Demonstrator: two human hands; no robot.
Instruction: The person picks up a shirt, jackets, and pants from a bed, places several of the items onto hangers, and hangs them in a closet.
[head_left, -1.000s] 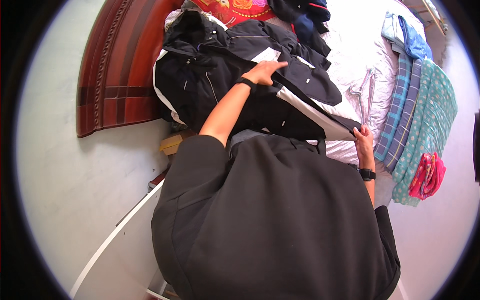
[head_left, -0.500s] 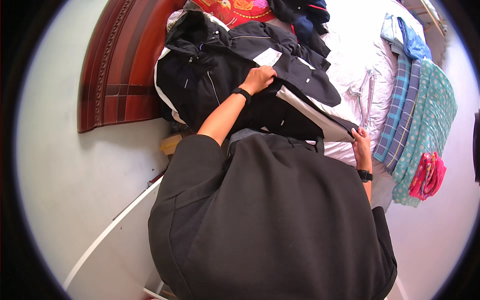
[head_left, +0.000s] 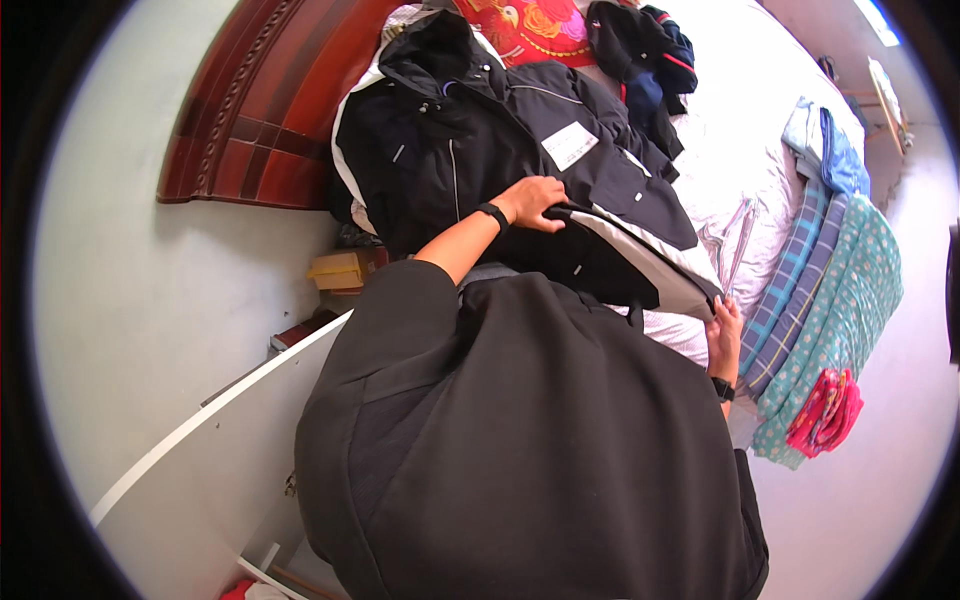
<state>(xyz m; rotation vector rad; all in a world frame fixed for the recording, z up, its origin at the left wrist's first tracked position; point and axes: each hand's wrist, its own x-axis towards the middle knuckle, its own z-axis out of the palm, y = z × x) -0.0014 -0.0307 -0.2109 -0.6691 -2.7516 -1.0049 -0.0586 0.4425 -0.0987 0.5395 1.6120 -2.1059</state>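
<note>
A black hooded jacket point(head_left: 410, 150) lies spread on the bed, its hood toward the far left and its hem toward me. Its white lining point(head_left: 668, 285) shows along the hem, where the fabric is lifted. My left hand point(head_left: 533, 203), with a black band at the wrist, has its fingers curled over the jacket's edge near the middle. At the right end of the hem, my right hand point(head_left: 724, 335) pinches the corner between thumb and fingers. A white printed card point(head_left: 570, 147) rests on the jacket, beyond my left hand.
A red-brown headboard point(head_left: 275, 120) stands at the left. Silvery hangers point(head_left: 738, 240) lie on the white bedding point(head_left: 745, 130). Folded plaid cloth point(head_left: 790, 290), a teal floral cloth point(head_left: 850, 300) and a pink cloth point(head_left: 826, 412) line the right side. Dark clothes point(head_left: 645, 70) lie farther back.
My view has shifted, so the bed sits lower and more to the right. My left hand is now farther from the white card and nearer the hem. My right hand still holds the corner.
</note>
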